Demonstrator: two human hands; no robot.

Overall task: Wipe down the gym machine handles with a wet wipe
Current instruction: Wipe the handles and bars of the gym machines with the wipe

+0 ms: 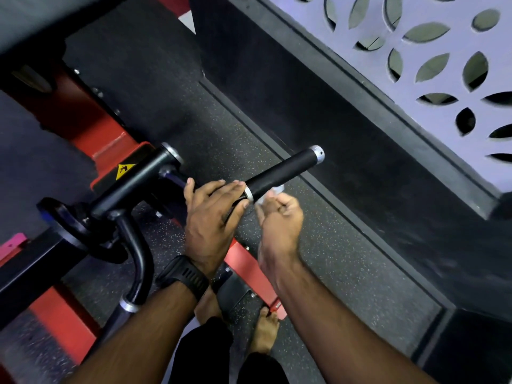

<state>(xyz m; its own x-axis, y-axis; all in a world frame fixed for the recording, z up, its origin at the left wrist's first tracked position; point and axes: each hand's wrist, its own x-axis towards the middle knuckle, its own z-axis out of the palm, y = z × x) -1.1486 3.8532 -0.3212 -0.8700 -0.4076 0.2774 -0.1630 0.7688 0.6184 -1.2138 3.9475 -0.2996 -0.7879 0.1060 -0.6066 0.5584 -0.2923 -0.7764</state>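
Below me spreads the dark speckled rubber floor (346, 245), with a pale lattice panel (415, 59) of leaf-shaped cutouts rising along its far right edge. The red and black machine frame (110, 139) fills the left side. From it the handle (285, 169), a black grip with a silver cap at its far end, sticks out toward the right.

My left hand (213, 217) lies along the bare inner part of that bar, fingers fairly straight and reaching to the silver collar (248, 193). My right hand (279, 220) hangs just beside it, curled into a fist around the wet wipe (274, 191), which sits bunched against the underside of the grip near the collar. A black watch (184, 275) sits on my left wrist, and a small yellow warning sticker (124, 170) marks the frame.
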